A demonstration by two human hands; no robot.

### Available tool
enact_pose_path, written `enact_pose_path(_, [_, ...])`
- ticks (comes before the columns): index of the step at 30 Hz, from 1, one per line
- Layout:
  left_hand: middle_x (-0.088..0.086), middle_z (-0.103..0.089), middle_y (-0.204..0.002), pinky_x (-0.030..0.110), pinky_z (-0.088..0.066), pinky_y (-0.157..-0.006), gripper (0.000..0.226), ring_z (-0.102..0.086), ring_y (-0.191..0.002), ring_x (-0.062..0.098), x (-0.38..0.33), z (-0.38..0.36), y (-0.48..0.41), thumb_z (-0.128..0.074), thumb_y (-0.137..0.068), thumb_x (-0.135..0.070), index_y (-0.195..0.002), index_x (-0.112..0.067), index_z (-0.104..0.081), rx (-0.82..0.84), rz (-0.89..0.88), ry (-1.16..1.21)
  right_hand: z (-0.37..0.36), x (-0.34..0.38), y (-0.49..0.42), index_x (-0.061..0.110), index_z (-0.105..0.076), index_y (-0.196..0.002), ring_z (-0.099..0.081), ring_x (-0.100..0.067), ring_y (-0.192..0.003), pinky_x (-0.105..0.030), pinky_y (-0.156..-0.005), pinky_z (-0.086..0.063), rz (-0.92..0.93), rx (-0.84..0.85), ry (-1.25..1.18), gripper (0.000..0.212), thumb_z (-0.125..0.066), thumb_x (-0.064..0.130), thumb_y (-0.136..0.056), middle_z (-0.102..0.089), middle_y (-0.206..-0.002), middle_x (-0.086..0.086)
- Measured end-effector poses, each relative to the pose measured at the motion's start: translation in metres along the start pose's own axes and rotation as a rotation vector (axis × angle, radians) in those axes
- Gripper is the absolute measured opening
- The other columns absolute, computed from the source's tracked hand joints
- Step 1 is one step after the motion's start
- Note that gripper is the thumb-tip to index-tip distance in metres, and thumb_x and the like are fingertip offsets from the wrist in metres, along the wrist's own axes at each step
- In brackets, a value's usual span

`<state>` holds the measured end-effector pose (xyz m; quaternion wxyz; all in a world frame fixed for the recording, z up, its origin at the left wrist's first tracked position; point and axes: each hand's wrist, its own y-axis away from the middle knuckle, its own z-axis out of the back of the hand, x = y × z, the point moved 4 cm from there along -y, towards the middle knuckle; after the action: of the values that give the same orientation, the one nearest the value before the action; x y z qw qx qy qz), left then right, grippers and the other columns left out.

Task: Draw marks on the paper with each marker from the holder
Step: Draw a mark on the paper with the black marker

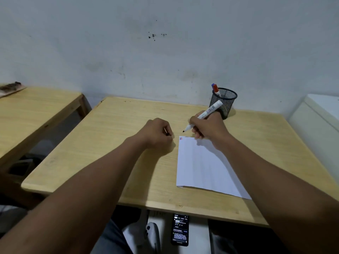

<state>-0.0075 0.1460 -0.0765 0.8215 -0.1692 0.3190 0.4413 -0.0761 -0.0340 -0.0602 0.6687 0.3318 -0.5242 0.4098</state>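
My right hand grips a white marker with its cap off. Its black tip hovers just beyond the far left corner of the white paper. That corner carries a short blue mark and a short red mark. My left hand rests as a fist on the wooden table, left of the paper, closed around a small dark piece that looks like the marker's cap. Behind my right hand, the black mesh holder holds markers with a red cap and a blue cap.
A second wooden table stands to the left across a gap. A white cabinet sits at the right. The wall runs right behind the table. A lit phone lies below the table's near edge.
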Motion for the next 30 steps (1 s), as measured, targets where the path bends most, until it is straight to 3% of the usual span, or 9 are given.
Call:
enact_pose_path(6, [-0.008,-0.072,-0.077,0.033,-0.058,-0.075,0.016,-0.069,-0.078,0.016,0.005,-0.016,0.001,-0.062,-0.075,-0.024,-0.087,-0.025,-0.072,0.010,0.052,-0.034,-0.013,-0.026,0.010,0.006,-0.064,-0.075,-0.063,-0.027,-0.051,-0.026,-0.045,-0.042,-0.056,-0.039,-0.109,0.006,-0.061,0.007,-0.080,-0.069,-0.064,-0.014])
enact_pose_path(9, [-0.009,-0.072,-0.078,0.032,-0.055,-0.072,0.019,-0.068,-0.077,0.017,0.005,-0.020,-0.001,-0.068,-0.071,-0.038,-0.089,-0.029,-0.066,0.027,0.104,-0.001,-0.014,-0.036,0.009,0.002,-0.067,-0.084,-0.069,-0.027,-0.055,-0.030,-0.049,-0.048,-0.053,-0.062,-0.108,0.010,-0.064,0.010,-0.080,-0.072,-0.069,-0.016])
enact_pose_path(14, [-0.007,-0.070,-0.084,0.035,-0.056,-0.076,0.048,-0.068,-0.079,0.016,0.007,-0.023,-0.005,-0.083,-0.061,-0.053,-0.098,-0.032,-0.060,0.085,0.126,-0.022,-0.011,-0.045,0.008,-0.004,-0.069,-0.093,-0.073,-0.030,-0.059,-0.033,-0.053,-0.052,-0.045,-0.087,-0.096,0.018,-0.066,0.010,-0.082,-0.076,-0.074,-0.020])
enact_pose_path(19, [-0.006,-0.067,-0.083,0.028,-0.051,-0.067,0.053,-0.064,-0.074,0.013,0.006,-0.022,-0.006,-0.089,-0.064,-0.048,-0.103,-0.028,-0.059,0.108,0.134,-0.016,-0.013,-0.048,0.009,-0.006,-0.070,-0.093,-0.073,-0.028,-0.058,-0.031,-0.051,-0.051,-0.042,-0.088,-0.053,0.020,-0.068,0.010,-0.080,-0.078,-0.077,-0.022])
enact_pose_path(25, [-0.005,-0.066,-0.085,0.029,-0.052,-0.069,0.055,-0.064,-0.077,0.015,0.007,-0.022,-0.007,-0.091,-0.062,-0.048,-0.101,-0.028,-0.059,0.106,0.128,-0.001,-0.015,-0.050,0.006,0.005,-0.070,-0.082,-0.075,-0.028,-0.058,-0.035,-0.054,-0.052,-0.010,-0.093,-0.019,0.010,-0.069,0.013,-0.076,-0.077,-0.071,-0.017])
enact_pose_path(30, [-0.005,-0.066,-0.084,0.030,-0.052,-0.070,0.055,-0.063,-0.078,0.015,0.007,-0.022,-0.008,-0.091,-0.063,-0.046,-0.103,-0.026,-0.060,0.105,0.128,0.017,-0.016,-0.052,0.004,-0.004,-0.068,-0.087,-0.072,-0.029,-0.056,-0.036,-0.056,-0.052,-0.028,-0.063,-0.025,0.024,-0.071,0.015,-0.072,-0.076,-0.069,-0.017])
